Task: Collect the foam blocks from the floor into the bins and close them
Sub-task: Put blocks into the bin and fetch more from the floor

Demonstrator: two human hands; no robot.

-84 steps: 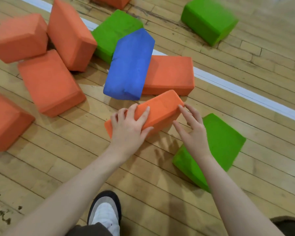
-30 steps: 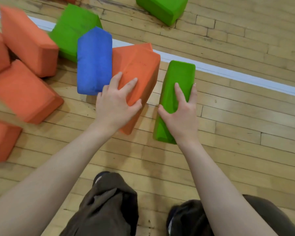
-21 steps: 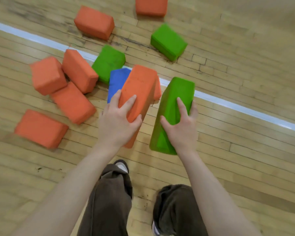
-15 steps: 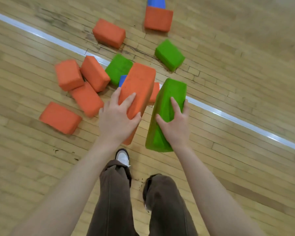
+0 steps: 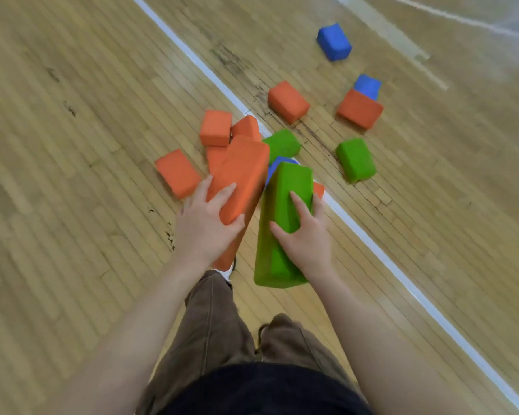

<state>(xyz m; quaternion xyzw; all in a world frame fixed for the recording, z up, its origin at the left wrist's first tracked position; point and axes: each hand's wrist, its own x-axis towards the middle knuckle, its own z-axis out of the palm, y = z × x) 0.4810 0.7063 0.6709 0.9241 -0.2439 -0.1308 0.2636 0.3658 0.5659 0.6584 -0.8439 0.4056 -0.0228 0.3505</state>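
My left hand [image 5: 206, 224] grips a long orange foam block [image 5: 240, 175] and holds it off the floor, its far end pointing away from me. My right hand [image 5: 304, 238] grips a long green foam block [image 5: 285, 190] beside it, also lifted. Below them several blocks lie on the wooden floor: orange blocks [image 5: 177, 172] at the left, a green block [image 5: 282, 143], and a blue block [image 5: 277, 163] mostly hidden behind the held ones. No bin is in view.
Farther off lie an orange block [image 5: 288, 101], a green block [image 5: 355, 160], an orange block [image 5: 360, 109] touching a blue block [image 5: 367, 86], and a lone blue block [image 5: 333, 41]. A white floor line [image 5: 402, 280] runs diagonally. My legs in brown trousers [image 5: 219, 324] stand below.
I have risen from a crouch with both blocks lifted off the floor. The view has pulled back and turned, so the pile looks smaller and more far blocks show.
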